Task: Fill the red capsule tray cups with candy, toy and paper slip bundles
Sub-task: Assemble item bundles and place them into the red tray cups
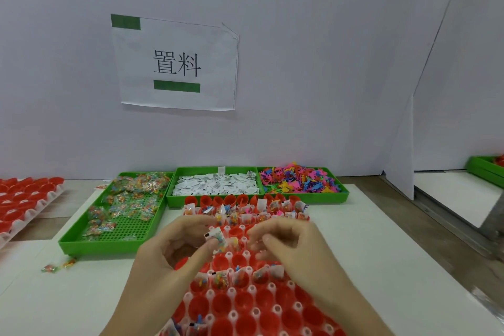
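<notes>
White table carries three green bins behind the red tray, supplies within reach. Left hand pinches a bundle above a mid-tray cup, seemingly for dropping in; right hand hovers curled, its grasp unclear.

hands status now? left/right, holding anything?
Left hand: pinching a bundle over the red tray.
Right hand: fingers curled; contents cannot be told.
</notes>
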Available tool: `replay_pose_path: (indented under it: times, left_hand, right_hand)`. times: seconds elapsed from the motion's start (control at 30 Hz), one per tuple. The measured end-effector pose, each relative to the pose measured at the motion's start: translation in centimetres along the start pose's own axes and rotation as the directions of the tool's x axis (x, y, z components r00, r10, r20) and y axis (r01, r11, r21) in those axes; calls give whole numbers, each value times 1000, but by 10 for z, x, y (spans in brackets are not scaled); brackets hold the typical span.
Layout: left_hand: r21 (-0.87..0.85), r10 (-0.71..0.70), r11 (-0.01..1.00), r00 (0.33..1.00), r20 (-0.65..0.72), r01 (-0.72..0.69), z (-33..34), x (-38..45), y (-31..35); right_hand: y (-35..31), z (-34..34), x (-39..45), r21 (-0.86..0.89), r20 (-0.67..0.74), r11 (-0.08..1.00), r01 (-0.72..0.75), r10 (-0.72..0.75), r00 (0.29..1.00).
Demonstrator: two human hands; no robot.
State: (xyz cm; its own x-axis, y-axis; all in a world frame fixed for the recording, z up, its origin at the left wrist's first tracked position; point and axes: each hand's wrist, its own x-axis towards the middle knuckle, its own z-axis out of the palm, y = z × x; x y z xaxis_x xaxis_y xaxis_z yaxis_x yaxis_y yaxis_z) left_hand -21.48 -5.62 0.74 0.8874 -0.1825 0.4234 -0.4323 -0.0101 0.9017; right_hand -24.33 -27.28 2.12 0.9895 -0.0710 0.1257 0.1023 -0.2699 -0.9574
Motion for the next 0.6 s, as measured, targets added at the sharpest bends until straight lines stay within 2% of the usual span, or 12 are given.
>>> replay_pose_path:
  times: [0.13,0.23,0.3,0.37,0.5,0.6]
  left_hand:
    - [35,61,998,998,-25,-60,-1,0,-1]
    - [36,80,996,996,-35,-78,-1,1,-2]
    - [34,86,996,995,-48,-84,-1,1,-4]
    - [38,86,996,995,-60,-84,0,1,-7]
    - [50,96,994,994,-53,-93,1,1,-8]
    - [54,95,994,995,-41,-92,1,1,-11]
  right_hand:
    - [4,-37,53,-204,-118,979,-4,-20,993]
    - [24,-71,106,-417,-217,906,-67,-28,976]
    - [42,-95,139,-632,-229,770,-80,-87,970]
    - [55,-116,163,-775,-181,627,-81,-98,979]
    - [73,-137,186,-936,-48,353,-4,-116,992]
    - [79,-136,193,-985,35,162,59,-144,989]
